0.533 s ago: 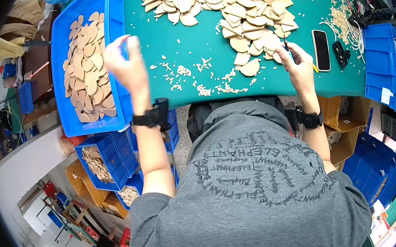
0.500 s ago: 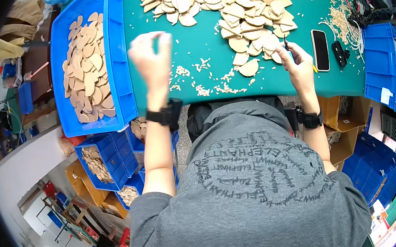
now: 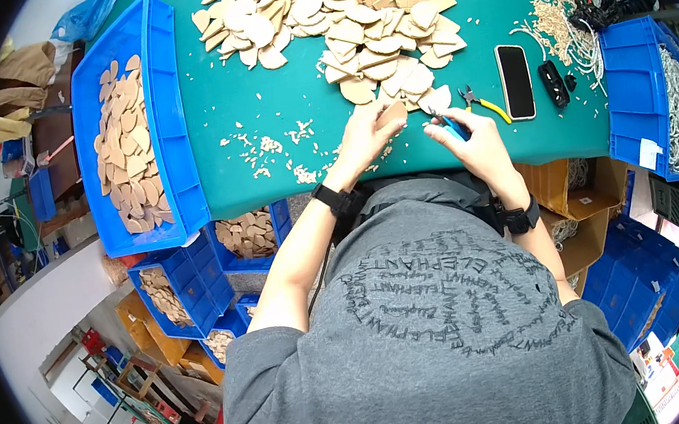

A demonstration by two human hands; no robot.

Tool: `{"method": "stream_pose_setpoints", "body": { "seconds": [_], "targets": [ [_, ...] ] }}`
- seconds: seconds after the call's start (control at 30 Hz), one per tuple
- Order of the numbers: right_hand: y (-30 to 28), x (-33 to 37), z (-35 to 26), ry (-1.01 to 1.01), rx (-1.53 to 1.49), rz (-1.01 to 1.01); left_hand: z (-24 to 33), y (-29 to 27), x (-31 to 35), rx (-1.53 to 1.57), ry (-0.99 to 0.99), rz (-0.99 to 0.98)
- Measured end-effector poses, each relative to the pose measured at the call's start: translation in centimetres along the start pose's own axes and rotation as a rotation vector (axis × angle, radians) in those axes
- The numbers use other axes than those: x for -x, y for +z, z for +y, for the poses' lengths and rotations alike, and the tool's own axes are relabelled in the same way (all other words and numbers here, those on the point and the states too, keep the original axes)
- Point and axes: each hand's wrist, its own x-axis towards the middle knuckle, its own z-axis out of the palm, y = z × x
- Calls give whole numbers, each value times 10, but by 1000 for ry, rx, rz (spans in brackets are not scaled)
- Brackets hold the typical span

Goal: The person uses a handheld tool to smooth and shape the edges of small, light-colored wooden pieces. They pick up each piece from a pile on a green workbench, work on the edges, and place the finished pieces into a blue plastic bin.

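Note:
My left hand [image 3: 363, 142] is closed on a flat, round-edged tan piece [image 3: 392, 114], pinched between thumb and fingers in front of the pile. Beside it, a short way to the right, my right hand [image 3: 482, 147] is wrapped round a small blue-handled tool [image 3: 454, 128]. That tool's dark tip points toward the left hand, and its exact kind is hard to make out. A heap of similar tan pieces [image 3: 369, 22] lies just beyond both hands. Yellow-handled pliers [image 3: 490, 105] rest on the green table near my right hand.
A blue bin [image 3: 171, 105] of tan pieces stands at left. Toward the right are a phone [image 3: 515, 82], a black device [image 3: 554, 83], small pale pegs [image 3: 556, 28] and a blue bin [image 3: 633, 94] with cord loops. Pale bits [image 3: 270, 145] litter the green table [image 3: 225, 187].
My left hand has come from beside the left bin to the front of the pile and now holds a tan piece. My right hand has moved left and nearer with the tool, uncovering the pliers.

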Motion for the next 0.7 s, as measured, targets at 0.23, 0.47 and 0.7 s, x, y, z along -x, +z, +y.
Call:
{"method": "stream_pose_setpoints", "body": {
  "seconds": [0.23,0.47,0.7],
  "targets": [
    [-13,-18,-19,-67,48,-167,80,-38,23,544,-108,-25],
    [-18,-29,-28,-185,-83,-180,103,-42,31,465,-12,57],
    [-17,-34,-26,-188,-155,-205,102,-45,28,422,55,95]
  ]
}}
